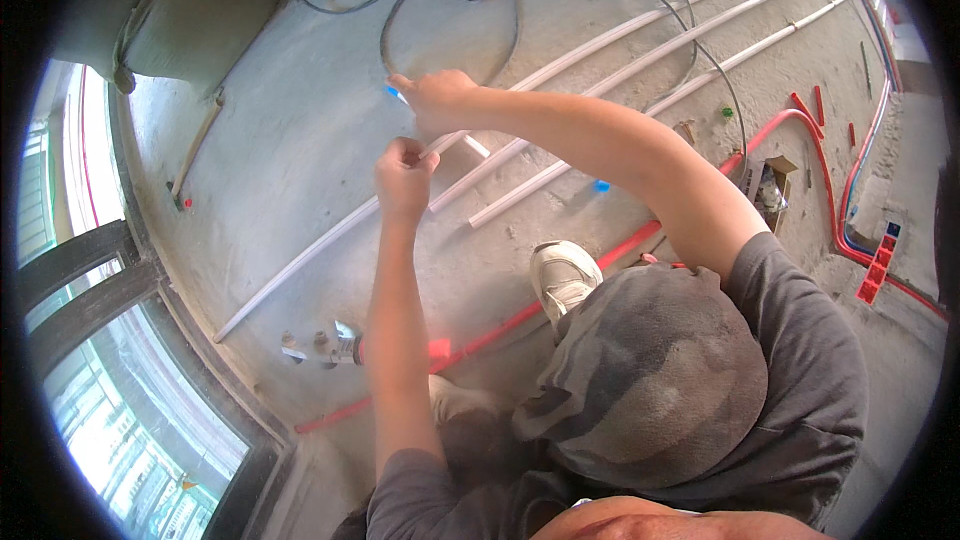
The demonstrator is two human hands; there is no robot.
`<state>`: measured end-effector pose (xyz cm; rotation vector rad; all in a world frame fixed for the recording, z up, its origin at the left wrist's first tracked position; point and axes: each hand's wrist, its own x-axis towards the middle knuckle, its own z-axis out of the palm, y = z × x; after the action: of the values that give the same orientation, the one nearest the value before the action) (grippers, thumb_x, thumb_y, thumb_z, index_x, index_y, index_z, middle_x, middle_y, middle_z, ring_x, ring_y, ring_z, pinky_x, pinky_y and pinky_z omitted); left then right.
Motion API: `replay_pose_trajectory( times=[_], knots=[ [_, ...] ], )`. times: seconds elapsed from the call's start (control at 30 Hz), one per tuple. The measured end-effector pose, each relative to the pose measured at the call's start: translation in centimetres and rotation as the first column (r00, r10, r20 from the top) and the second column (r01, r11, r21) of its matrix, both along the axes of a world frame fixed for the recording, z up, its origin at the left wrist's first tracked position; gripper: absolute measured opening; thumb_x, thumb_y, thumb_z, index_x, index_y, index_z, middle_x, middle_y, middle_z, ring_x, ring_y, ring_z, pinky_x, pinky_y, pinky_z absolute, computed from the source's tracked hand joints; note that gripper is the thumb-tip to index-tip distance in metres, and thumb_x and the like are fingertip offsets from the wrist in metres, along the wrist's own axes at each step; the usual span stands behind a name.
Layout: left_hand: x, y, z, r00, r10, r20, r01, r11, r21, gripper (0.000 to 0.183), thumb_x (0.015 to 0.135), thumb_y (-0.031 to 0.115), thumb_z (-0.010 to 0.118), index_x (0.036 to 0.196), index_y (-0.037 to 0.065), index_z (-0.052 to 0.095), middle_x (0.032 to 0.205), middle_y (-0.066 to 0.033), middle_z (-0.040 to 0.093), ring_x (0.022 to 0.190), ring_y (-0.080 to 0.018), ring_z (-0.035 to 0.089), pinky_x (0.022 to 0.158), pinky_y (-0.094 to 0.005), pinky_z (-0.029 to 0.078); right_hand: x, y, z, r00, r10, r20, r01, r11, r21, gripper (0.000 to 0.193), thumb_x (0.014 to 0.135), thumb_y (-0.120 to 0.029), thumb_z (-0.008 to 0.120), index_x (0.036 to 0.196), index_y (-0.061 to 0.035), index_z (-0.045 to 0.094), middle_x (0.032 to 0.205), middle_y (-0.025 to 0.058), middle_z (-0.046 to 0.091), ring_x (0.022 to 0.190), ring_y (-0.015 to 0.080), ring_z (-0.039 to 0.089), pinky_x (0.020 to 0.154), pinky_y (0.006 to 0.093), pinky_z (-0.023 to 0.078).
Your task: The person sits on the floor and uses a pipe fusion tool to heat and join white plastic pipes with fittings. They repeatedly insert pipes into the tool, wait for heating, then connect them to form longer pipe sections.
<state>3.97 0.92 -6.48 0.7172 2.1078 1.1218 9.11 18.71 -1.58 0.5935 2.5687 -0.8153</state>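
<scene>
My left hand (403,180) is closed, with thumb and fingers pinched at a long white pipe (300,268) that lies diagonally across the floor. Just above it, my right hand (440,100) is closed around a small slim white thing with a blue tip (393,91). Its kind is mostly hidden by the fingers. Beside my hands a short white piece (477,147) lies between the pipes. Two more white pipes (520,192) run alongside, their near ends close to my right forearm. Grey cable (385,35) loops behind my right hand.
Red conduit (520,318) crosses the floor by my shoe (563,275). A small carton (772,188) stands right, near a red box (876,268). Small fittings (320,342) lie left of my left forearm. A hammer (196,152) and dark window frame (100,270) are at left; filled sacks (205,25) stand behind.
</scene>
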Motion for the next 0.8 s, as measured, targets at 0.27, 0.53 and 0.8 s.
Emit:
replay_pose_trajectory(
  times=[0.27,0.53,0.8],
  knots=[
    [0.0,-0.2,0.8,1.000,0.018,-0.015,-0.017,0.995,0.097,0.015,0.083,0.001,0.079,0.094,-0.002,0.068,0.084,-0.0054,0.070,0.076,-0.0123,0.064,0.068,-0.0275,0.051,-1.1,0.8,-1.9,0.997,-0.021,-0.075,0.023,0.999,0.031,0.081,0.085,-0.019,0.070,0.156,-0.0034,0.033,0.099,0.0196,0.075,0.091,0.0400,0.075,0.074,0.0487,0.059],
    [-0.3,-0.6,-1.4,0.996,-0.017,0.089,0.013,0.999,0.044,0.013,0.083,0.000,0.075,0.095,-0.001,0.068,0.083,-0.0032,0.068,0.076,-0.0115,0.063,0.070,-0.0276,0.051,-1.5,0.8,-2.4,0.997,-0.058,-0.043,0.056,0.997,-0.056,0.054,0.092,-0.028,0.070,0.137,-0.0059,0.050,0.108,0.0209,0.074,0.099,0.0406,0.073,0.082,0.0513,0.058],
    [0.0,-0.6,-0.4,1.000,-0.019,-0.016,0.019,1.000,-0.012,0.017,0.081,0.000,0.076,0.096,-0.001,0.068,0.083,-0.0056,0.070,0.077,-0.0144,0.065,0.073,-0.0305,0.053,1.6,2.6,-2.0,0.995,0.097,-0.032,-0.088,0.974,0.206,0.042,0.094,-0.025,0.064,0.131,-0.0043,0.062,0.121,0.0194,0.072,0.109,0.0365,0.072,0.088,0.0466,0.059]
  ],
)
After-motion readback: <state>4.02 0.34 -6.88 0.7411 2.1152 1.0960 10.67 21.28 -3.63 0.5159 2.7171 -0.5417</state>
